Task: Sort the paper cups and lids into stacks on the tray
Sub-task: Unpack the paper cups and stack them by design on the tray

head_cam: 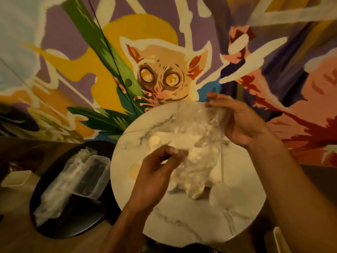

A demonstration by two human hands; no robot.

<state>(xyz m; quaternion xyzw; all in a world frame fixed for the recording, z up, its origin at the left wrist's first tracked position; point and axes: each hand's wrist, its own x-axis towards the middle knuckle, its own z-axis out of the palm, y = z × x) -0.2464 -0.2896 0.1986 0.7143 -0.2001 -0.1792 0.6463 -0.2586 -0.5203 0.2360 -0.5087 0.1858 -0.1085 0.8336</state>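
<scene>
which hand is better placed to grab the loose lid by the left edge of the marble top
Left, probably: the left hand is beside that lid, while the right hand holds the clear plastic bag up at the far side.

White grey-veined marble table (182, 221); black round table (76, 221); multicoloured mural (164, 52).
</scene>
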